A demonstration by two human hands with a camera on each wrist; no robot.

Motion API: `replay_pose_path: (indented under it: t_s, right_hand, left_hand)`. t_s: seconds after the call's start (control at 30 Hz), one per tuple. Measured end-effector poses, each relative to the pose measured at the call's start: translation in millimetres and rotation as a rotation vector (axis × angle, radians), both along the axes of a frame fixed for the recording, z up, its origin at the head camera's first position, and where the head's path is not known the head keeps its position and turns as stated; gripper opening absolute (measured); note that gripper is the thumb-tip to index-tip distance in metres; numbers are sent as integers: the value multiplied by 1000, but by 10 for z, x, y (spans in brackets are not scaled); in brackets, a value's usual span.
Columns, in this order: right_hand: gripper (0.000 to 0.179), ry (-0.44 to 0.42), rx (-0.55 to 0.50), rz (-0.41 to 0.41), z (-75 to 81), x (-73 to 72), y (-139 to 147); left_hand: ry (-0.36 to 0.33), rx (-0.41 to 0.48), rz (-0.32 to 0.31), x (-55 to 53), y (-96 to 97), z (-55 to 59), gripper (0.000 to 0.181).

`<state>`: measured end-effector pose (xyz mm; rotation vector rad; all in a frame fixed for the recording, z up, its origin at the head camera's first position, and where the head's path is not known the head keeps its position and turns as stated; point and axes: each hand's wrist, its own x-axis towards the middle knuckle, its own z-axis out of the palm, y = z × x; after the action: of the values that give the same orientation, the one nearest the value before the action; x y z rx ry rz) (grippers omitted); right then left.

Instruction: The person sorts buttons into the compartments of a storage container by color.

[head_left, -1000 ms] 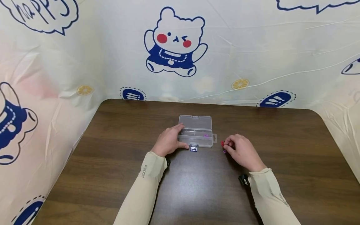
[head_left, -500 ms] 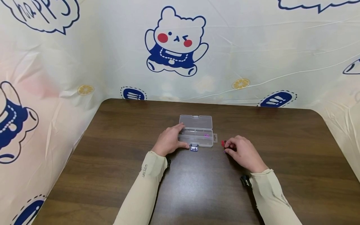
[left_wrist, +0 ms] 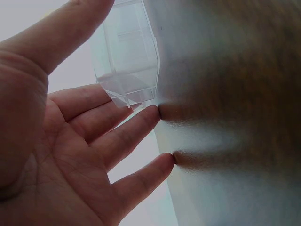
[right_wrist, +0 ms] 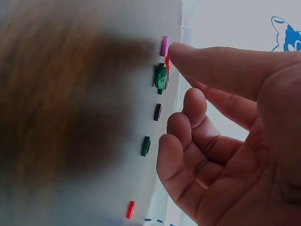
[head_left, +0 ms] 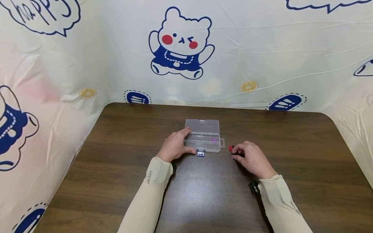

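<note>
In the head view a clear plastic compartment box [head_left: 208, 147] stands with its lid raised, with small purple buttons [head_left: 214, 140] in its right section. My left hand [head_left: 175, 146] holds the box's left end, thumb at the front and fingers behind. The left wrist view shows those fingers nearly straight, two tips on the table. My right hand [head_left: 253, 158] is low over a button group right of the box. Its thumb tip is right at a purple button [right_wrist: 165, 46], and the forefinger's tip is hidden behind the thumb. A green button [right_wrist: 161, 76] lies tilted just below.
Further buttons lie on the wooden table [head_left: 186, 194]: a dark one [right_wrist: 157, 112], a green one [right_wrist: 146, 146] and a red one [right_wrist: 130, 210]. A hang tab [head_left: 222, 143] sticks out from the box's right side. A printed curtain [head_left: 247, 48] hangs behind the table.
My right hand has shifted slightly toward the person, and its thumb now covers more of the purple button. The left hand and box have stayed in place.
</note>
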<state>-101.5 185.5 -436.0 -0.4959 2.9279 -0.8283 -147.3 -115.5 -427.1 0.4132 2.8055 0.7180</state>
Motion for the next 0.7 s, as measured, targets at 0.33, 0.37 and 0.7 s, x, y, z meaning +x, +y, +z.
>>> replay_pose_path:
  t_s: [0.33, 0.37, 0.7]
  right_hand:
    - [7, 0, 23, 3, -6, -7, -10]
    - [7, -1, 22, 3, -6, -7, -9]
    - [6, -18, 28, 11, 7, -9, -4]
  left_hand:
    - [8, -6, -4, -3, -7, 1, 90]
    - [10, -6, -5, -2, -7, 1, 90]
    - [10, -9, -2, 3, 0, 3, 90]
